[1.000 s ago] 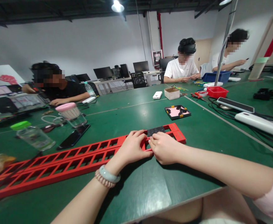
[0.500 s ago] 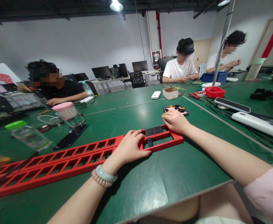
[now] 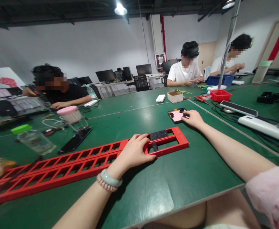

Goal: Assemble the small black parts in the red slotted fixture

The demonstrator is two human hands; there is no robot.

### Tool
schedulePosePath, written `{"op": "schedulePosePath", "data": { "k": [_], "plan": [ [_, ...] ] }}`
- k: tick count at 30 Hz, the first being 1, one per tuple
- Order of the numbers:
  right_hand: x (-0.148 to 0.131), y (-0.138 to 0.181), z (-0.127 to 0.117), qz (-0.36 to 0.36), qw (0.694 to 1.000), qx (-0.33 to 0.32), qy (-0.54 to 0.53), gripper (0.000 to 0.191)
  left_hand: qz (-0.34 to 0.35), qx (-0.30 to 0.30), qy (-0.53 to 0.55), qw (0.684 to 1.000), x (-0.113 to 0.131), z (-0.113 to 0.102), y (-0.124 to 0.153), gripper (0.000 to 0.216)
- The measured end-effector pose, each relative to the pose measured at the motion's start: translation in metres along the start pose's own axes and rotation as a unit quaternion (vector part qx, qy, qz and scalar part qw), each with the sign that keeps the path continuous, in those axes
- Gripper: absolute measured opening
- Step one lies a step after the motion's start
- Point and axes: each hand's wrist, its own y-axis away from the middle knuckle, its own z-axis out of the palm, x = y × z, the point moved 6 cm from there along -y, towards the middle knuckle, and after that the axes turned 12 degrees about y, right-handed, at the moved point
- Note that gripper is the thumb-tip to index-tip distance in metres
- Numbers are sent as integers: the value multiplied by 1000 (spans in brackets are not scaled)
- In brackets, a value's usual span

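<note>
Our right hand (image 3: pixel 193 119), its hold unclear, has moved to the black-rimmed pink tray (image 3: pixel 177 116) beyond the long red slotted frame (image 3: pixel 124 144), leaving our left hand (image 3: pixel 135 148) gripping it alone.

A lit lamp (image 3: pixel 120 9) under a dark ceiling (image 3: pixel 46 12), pale wall (image 3: pixel 82 44) behind, monitors (image 3: pixel 105 76) on a desk (image 3: pixel 156 76)

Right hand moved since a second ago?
Yes: the right hand has gone forward and to the right, off the red frame and over to the pink-lined tray.
</note>
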Motion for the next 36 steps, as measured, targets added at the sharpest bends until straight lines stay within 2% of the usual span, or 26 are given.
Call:
{"op": "schedulePosePath", "data": {
  "k": [15, 20, 28, 36],
  "plan": [
    [2, -1, 2, 25, 999, -11, -43, 40, -6, 2, 16, 1000, 1, -1, 0, 41],
    [0, -1, 2, 5, 998, -10, -55, 38, -6, 4, 14, 1000, 1, -1, 1, 42],
    [-3, 3, -3, 0, 995, 30, -92, 31, 2, 2, 5, 1000, 1, 0, 2, 46],
    [-20, 10, -28, -9, 986, 92, -141, 24, -1, 1, 10, 1000, 2, -1, 1, 45]
  ]
}}
